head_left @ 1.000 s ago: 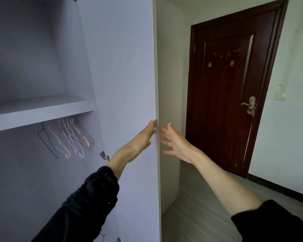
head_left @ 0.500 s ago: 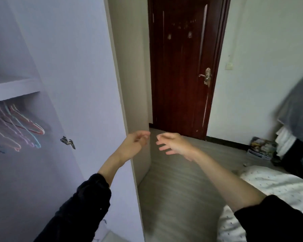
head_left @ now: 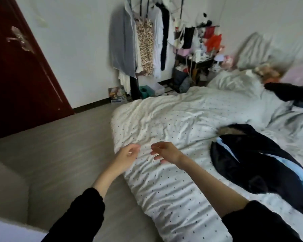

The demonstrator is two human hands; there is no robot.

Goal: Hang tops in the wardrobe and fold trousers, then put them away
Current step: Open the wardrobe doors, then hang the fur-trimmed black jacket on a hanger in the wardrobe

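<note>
A black garment with a pale blue lining (head_left: pixel 248 161) lies spread on the white dotted bed cover (head_left: pixel 173 123) at the right. Another dark garment (head_left: pixel 287 93) lies further back near the pillows. My left hand (head_left: pixel 128 152) and my right hand (head_left: pixel 164 151) hover side by side above the bed's near corner, fingers loosely curled and holding nothing. Both are well left of the black garment. A corner of the pale wardrobe (head_left: pixel 5 229) shows at the bottom left.
A clothes rack (head_left: pixel 143 46) full of hanging garments stands against the far wall. Beside it is a cluttered dark shelf (head_left: pixel 198 55). The dark red door (head_left: pixel 16 67) is at the left. Grey wood floor (head_left: pixel 59 145) runs between door and bed.
The view has swung right from the wardrobe and door to the bed. Both hands left the wardrobe door's edge and now hang over the bed corner.
</note>
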